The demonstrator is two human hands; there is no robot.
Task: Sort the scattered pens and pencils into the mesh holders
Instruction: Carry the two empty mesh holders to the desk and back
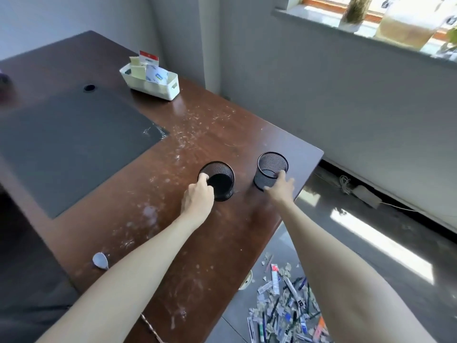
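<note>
- The left hand (197, 195) grasps the left holder (226, 191); its fingers hook over the near rim and into the mouth, a grip that suits lifting or dragging an empty cup.
- The right hand (279, 186) takes the right holder (270, 164) from its near side; thumb and fingers spread against the mesh wall, one fingertip at the rim; the view is a little blurred, but it reads as a clasp rather than a mere touch.
- Both holders stand upright on the desk (235, 231), close together but apart, near its right edge; both look empty.
- The pens (289, 308) are not on the desk; they lie in a heap on the floor (371, 219), near and to the right, just below the desk's edge, mixed with paper scraps (286, 267).
- That probably explains the two-handed hold: the holders sit high and the pens low, so my guess is the cups are being taken toward the heap, or set nearer the edge above it.
- No pen is in a holder yet, so the sorting proper has not begun.
- The mesh is light; a rim hook could tip the left holder if pulled sideways.
- Farther left lie a dark mat (69, 144) and a white bin (150, 81) of cards; pale dust streaks the wood between them.
</note>
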